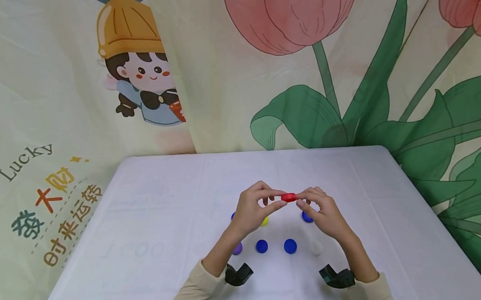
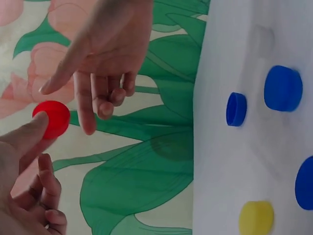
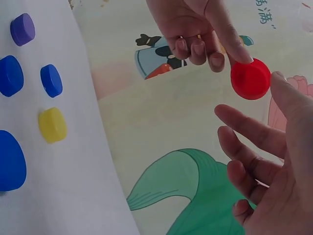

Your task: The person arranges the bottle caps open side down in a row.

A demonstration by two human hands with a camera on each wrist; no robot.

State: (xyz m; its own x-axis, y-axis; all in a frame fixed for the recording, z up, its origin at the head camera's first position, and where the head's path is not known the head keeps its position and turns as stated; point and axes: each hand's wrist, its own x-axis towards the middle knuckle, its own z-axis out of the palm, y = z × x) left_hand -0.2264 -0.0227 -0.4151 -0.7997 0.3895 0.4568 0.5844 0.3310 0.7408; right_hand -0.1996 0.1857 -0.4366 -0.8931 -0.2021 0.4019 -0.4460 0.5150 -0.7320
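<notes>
High over the table, my left hand [image 1: 249,210] pinches a red bottle cap [image 1: 289,197] by its edge between thumb and forefinger. The cap's round face shows in the left wrist view, and its hollow side seems to face the right wrist camera. Close beside the cap is my right hand [image 1: 327,215], its thumb and fingers spread apart. In the left wrist view a small gap lies between the right thumb and the red cap [image 2: 57,120]. The right hand's other fingers [image 3: 254,169] are loosely bent around nothing.
Below the hands, on the white table [image 1: 166,217], lie blue caps [image 1: 262,246], a purple cap [image 1: 237,248], a yellow cap [image 1: 265,221] and a whitish cap [image 1: 316,248]. The left forearm partly hides some caps. A printed cloth [image 1: 212,79] hangs behind the table.
</notes>
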